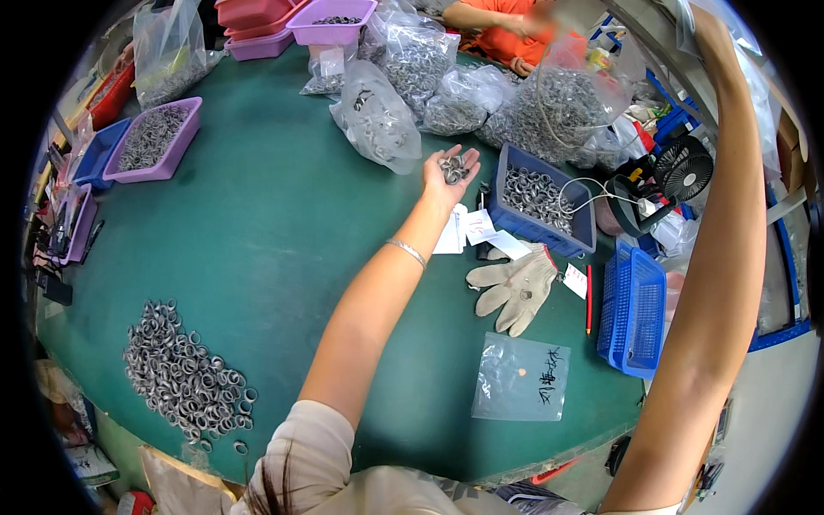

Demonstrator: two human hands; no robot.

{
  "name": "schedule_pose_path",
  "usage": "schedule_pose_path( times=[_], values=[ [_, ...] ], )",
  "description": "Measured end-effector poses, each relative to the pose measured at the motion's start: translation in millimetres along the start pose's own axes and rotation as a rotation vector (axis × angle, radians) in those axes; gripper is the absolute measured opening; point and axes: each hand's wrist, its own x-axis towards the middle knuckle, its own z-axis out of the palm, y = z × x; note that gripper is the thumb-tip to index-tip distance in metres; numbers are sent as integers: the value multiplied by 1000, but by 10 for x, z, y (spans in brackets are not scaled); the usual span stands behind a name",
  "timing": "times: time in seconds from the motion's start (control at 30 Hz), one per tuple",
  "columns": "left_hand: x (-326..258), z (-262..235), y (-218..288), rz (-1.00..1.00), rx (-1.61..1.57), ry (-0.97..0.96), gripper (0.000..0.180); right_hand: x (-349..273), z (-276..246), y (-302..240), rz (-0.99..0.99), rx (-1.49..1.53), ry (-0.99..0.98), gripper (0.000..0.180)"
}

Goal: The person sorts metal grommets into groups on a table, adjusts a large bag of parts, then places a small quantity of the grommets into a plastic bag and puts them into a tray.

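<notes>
My left hand (452,174) reaches over the table, palm up, with a small heap of grey metal rings (454,169) cupped in it. Just right of it stands a blue-grey bin (539,233) with many similar rings inside. My right arm stretches up to the top right corner, where my right hand (711,24) is beside clear plastic bags (745,39); its fingers are hidden at the picture's edge. A large pile of loose rings (189,373) lies on the near left of the green table (257,232).
Right of centre lie a grey glove (518,287), white paper slips (481,227), a flat clear bag (519,378) and a red pencil (589,300). A blue basket (631,309) and small fan (683,167) stand right. Filled bags (375,116) line the far side, before a person in orange (493,34).
</notes>
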Motion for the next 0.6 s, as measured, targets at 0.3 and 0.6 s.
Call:
schedule_pose_path(
  times=[0.3, 0.6],
  values=[
    [94, -170, 145, 6, -203, 9, 39, 52, 99, -28, -10, 1, 16, 27],
    [124, -275, 235, -156, -101, -123, 32, 136, 203, -42, -19, -11, 38, 27]
  ],
)
